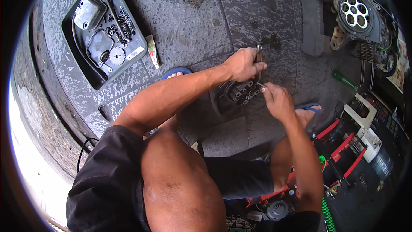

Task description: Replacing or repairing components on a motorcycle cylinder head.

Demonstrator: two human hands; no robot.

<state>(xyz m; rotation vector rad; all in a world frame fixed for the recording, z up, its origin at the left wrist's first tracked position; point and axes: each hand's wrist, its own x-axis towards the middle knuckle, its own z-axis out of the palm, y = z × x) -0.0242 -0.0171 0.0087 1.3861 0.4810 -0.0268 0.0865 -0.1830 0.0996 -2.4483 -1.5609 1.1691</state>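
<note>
On the ground in front of me sits a dark metal engine part (241, 92) that looks like a cylinder head, with bolts and openings on its upper face. My left hand (246, 65) is closed around a wrench (259, 48), whose ring end sticks up past the fingers. The wrench's lower end points down toward the engine part's right side. Just below it, my right hand (277, 99) is closed, thumb and fingers pinching a thin metal piece (261, 85) at the part's edge. Too little of that piece shows to name it.
A grey tray (139, 43) at upper left holds a metal cover, springs, bolts and a gear (116, 55). Beside it lies a small tube (152, 51). At right are a partly dismantled engine (358, 21), a green bottle (344, 79) and a red stand (343, 147).
</note>
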